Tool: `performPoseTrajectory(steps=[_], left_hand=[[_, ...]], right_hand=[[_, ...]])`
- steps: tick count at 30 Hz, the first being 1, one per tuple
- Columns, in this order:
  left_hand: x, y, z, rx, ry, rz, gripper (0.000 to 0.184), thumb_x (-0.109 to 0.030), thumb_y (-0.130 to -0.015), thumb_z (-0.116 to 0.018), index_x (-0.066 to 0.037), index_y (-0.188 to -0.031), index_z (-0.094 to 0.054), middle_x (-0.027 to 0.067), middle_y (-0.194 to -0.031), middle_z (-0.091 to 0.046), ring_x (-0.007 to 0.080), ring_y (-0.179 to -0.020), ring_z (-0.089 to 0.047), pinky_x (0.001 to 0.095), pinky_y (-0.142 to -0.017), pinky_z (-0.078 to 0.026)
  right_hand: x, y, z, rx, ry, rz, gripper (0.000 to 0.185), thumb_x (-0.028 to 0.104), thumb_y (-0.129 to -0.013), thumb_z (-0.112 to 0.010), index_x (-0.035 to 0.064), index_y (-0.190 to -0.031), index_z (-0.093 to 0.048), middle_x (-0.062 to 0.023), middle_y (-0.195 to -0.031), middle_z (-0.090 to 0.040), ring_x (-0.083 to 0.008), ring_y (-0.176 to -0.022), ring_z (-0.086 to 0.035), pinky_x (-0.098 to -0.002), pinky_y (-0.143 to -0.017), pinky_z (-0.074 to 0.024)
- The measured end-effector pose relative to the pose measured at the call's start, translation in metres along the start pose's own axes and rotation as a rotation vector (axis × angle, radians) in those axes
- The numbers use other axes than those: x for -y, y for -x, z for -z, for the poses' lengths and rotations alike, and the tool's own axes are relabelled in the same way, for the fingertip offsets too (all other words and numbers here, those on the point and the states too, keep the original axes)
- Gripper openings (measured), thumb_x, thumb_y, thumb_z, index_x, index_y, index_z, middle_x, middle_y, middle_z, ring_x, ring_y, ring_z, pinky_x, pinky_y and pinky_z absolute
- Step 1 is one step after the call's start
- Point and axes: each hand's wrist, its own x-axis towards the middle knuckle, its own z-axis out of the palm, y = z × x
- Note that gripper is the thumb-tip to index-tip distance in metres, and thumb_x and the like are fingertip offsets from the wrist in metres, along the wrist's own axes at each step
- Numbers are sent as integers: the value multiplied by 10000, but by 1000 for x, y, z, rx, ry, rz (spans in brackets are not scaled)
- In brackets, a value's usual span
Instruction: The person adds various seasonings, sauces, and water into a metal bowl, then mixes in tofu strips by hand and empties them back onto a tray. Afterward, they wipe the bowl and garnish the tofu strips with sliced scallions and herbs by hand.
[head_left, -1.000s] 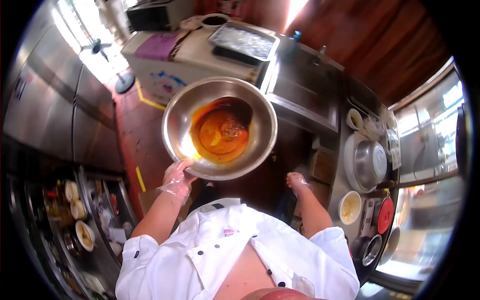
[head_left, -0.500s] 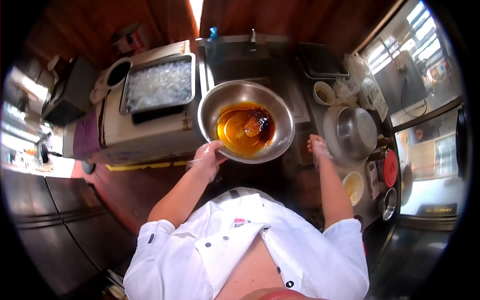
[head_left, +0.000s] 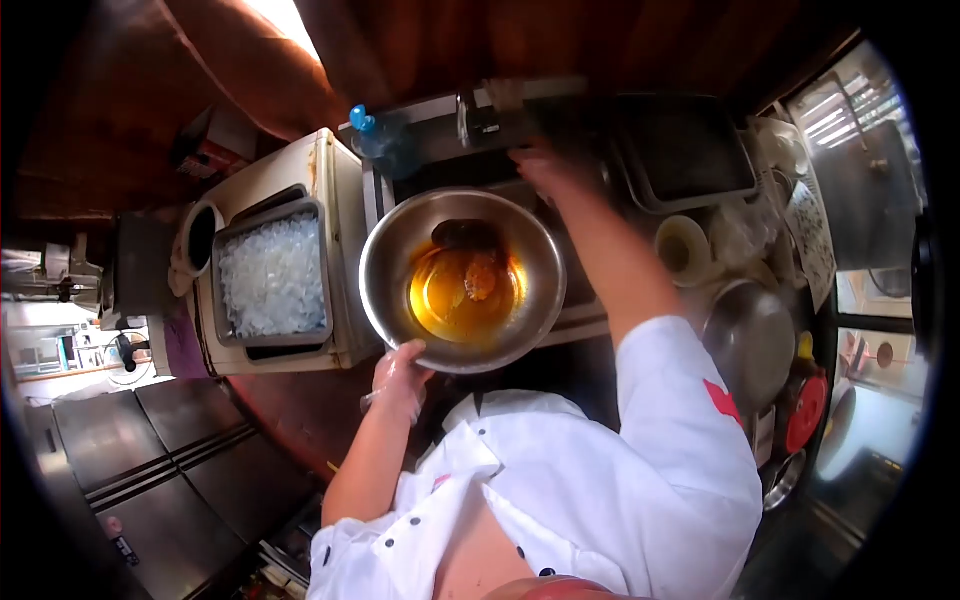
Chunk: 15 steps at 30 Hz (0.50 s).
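Note:
My gloved left hand [head_left: 398, 382] grips the near left rim of a wide metal mixing bowl [head_left: 385, 270], thumb over the edge. Amber liquid [head_left: 437, 312] lies in the bowl, with a lump of orange-red paste [head_left: 481, 282] and a dark brown patch toward the far side. My right hand [head_left: 545, 172] is stretched out beyond the bowl over the sink area, to the right of the tap [head_left: 466, 122]. Motion smears its fingers, so I cannot make out their shape or anything in them.
On the left, a tray [head_left: 327, 250] of clear, ice-like pieces sits on a white unit. A blue pump bottle [head_left: 388, 148] stands behind the bowl. To the right are a dark tray [head_left: 690, 150], a small pale bowl [head_left: 683, 248], a large metal bowl [head_left: 752, 340] and a red lid [head_left: 806, 412].
My right hand has moved from beside the metal bowls on the right, forward and left toward the tap. My left hand keeps its hold on the mixing bowl. The view has shifted.

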Motion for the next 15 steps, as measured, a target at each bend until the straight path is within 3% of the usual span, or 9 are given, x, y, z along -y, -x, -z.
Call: performPoseTrajectory(steps=[2,4,5,7,8,9,11,13,15], left_hand=[[-1,-4,-17,-31,57,4,197,-104,-831,-696,-46,-1008,-633,69,-996,-690,236,-855,-687,353,-659,-584],[-4,-3,-32,-87,65,12,191,-99,-828,-693,-44,-1002,-634,66,-988,-686,237,-855,-686,353,-654,-587],[-5,-2,-39,-125,77,10,186,-94,-825,-691,-42,-995,-635,63,-980,-683,239,-855,-686,352,-649,-590],[-10,-4,-50,-159,63,16,177,-92,-825,-688,-44,-988,-637,62,-979,-680,239,-863,-684,357,-664,-588],[-11,-6,-54,-176,49,14,169,-90,-825,-685,-45,-981,-639,60,-978,-678,239,-871,-683,363,-679,-586],[-12,-9,-56,-187,51,23,169,-90,-825,-685,-45,-981,-639,60,-978,-678,239,-871,-683,363,-679,-586],[-14,-16,-58,-172,40,46,191,-88,-824,-683,-43,-1003,-632,61,-1005,-672,243,-906,-677,380,-723,-582],[-14,-25,-63,-147,68,46,205,-88,-825,-683,-42,-1017,-627,63,-1019,-669,247,-919,-674,387,-740,-581],[-13,-29,-66,-116,102,51,242,-89,-827,-681,-38,-1053,-613,70,-1055,-660,256,-945,-667,396,-770,-579]], right_hand=[[-30,-67,-23,-67,200,148,701,336,-878,-635,131,-1506,-402,-186,-1275,-637,-328,-1108,-620,-448,-956,-469],[-1,-87,-27,34,145,-42,707,344,-866,-648,109,-1492,-420,-220,-1346,-597,-356,-1224,-576,-448,-1014,-443],[-10,-97,-37,48,143,-53,707,344,-866,-648,109,-1492,-420,-220,-1346,-597,-356,-1224,-576,-448,-1014,-443],[-36,-111,-55,-111,-4,140,538,159,-826,-715,113,-1346,-588,-154,-1170,-677,-237,-1024,-623,-386,-861,-495],[-44,-116,-51,-100,-3,129,538,159,-826,-715,113,-1346,-588,-154,-1170,-677,-237,-1024,-623,-386,-861,-495],[-52,-118,-41,128,12,64,486,171,-829,-723,110,-1299,-613,-141,-1151,-683,-231,-1033,-622,-373,-883,-490],[-58,-113,-34,357,26,0,436,184,-832,-730,108,-1251,-638,-129,-1132,-690,-225,-1043,-620,-359,-906,-484],[-52,-84,-28,407,330,38,336,208,-858,-722,108,-1174,-668,-81,-1064,-695,-202,-1026,-617,-351,-918,-479],[-160,-109,-48,332,-113,149,304,228,-877,-712,112,-1157,-681,-65,-1053,-691,-191,-1017,-614,-351,-920,-475]])
